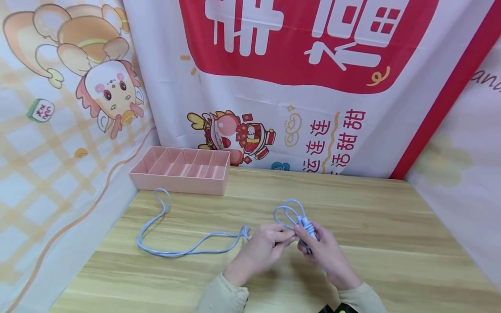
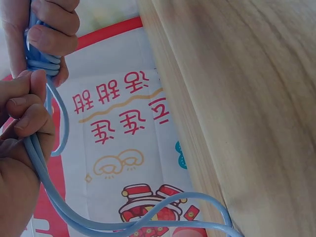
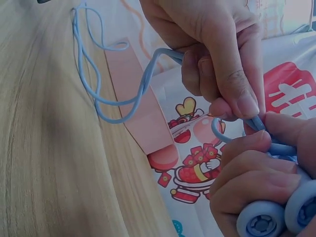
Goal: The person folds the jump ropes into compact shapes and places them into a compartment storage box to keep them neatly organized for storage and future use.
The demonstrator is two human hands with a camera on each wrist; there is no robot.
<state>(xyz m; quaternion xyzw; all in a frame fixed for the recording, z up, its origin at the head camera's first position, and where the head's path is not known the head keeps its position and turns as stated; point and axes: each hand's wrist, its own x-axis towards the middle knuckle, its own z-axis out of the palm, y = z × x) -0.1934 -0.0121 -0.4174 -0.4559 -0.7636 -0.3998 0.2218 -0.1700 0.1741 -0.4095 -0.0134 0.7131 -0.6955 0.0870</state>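
Observation:
A light blue cable (image 1: 188, 245) trails in long loops across the wooden table (image 1: 391, 243) toward the left. My right hand (image 1: 322, 248) grips a coiled bundle of the cable (image 1: 307, 226) with loops standing out beyond it. My left hand (image 1: 270, 243) pinches the loose strand right beside that bundle. In the left wrist view the left fingers (image 2: 27, 106) curl round the cable (image 2: 49, 197) under wound turns (image 2: 44, 64). In the right wrist view the left hand's fingers (image 3: 232, 84) pinch the cable (image 3: 118, 98), and two round blue plug ends (image 3: 276, 219) show by my right fingers (image 3: 252, 173).
A pink tray with divided compartments (image 1: 182, 169) stands at the table's back left, against a printed cloth backdrop (image 1: 313, 87). Printed cloth also hangs along the left (image 1: 58, 152) and right sides. The cable's far loop (image 1: 162, 198) lies just before the tray.

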